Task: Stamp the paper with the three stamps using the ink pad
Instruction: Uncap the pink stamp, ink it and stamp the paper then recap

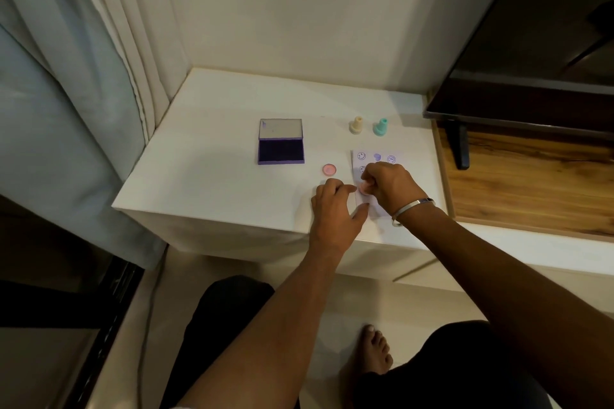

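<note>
Head view. Ink pad case [281, 142] hinged open, dark violet pad inside, grey lid upright. Two bell-shaped plastic stamps standing: cream stamp [356, 125], teal stamp [380, 127]. Round pink cap [329, 169] lies flat. Right hand [388, 185] grips pink stamp [363, 189] on the paper [378, 156]; several prints visible. Left hand [335, 206] presses paper's edge, fingers spread. White tabletop [206, 176].
</note>
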